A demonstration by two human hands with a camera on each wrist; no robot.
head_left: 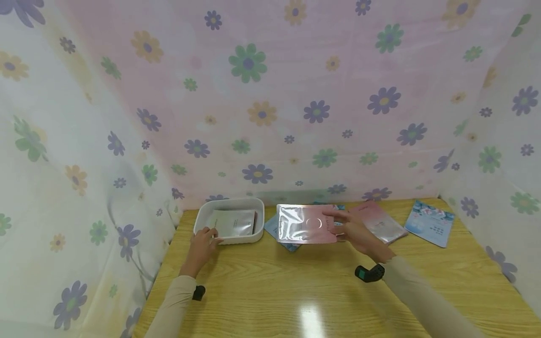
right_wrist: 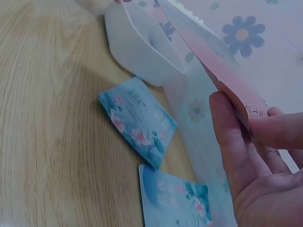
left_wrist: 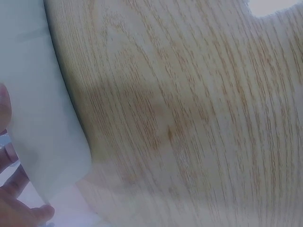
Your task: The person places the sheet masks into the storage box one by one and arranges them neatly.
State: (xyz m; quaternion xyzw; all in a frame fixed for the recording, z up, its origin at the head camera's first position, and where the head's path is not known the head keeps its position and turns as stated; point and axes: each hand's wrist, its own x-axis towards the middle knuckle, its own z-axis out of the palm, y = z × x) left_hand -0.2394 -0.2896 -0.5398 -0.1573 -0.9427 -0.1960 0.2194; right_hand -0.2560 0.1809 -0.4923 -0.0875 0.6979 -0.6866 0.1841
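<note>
Though barely legible, dark lettering (right_wrist: 259,114) on the pink sachet (head_left: 307,225)

Soft, fairly even light here, and we catch a white glare patch on the wooden table (head_left: 253,291), another flashing off the foil pouch (head_left: 302,224)! Left wrist now: we get haze low down and soft shadow beside the white tub (left_wrist: 42,109). Right wrist, we're seeing pale, slightly soft detail.
</note>
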